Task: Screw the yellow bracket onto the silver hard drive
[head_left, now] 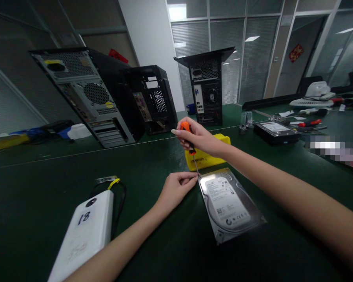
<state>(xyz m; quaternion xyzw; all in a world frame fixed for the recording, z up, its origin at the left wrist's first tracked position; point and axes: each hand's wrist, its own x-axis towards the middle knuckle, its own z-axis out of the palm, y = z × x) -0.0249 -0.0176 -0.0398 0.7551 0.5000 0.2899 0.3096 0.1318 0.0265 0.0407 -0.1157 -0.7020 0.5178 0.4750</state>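
My right hand (198, 136) is wrapped around the orange and black handle of a screwdriver (191, 150). Its shaft points down, and the tip meets the far left corner of a silver hard drive (229, 203) with a white label. At that same corner is my left hand (179, 186), thumb and forefinger brought together beside the screwdriver tip. Whatever lies between those fingertips is too small to make out. The hard drive lies label up on the dark green table, and a yellow tray (204, 158) stands just behind it.
At left lies a white box-shaped device (85, 227) marked 18, with a black cable. Behind stand computer cases (106, 98), another black case (155, 100) and a third (207, 92). A second hard drive (276, 132) and loose tools (310, 123) are at right.
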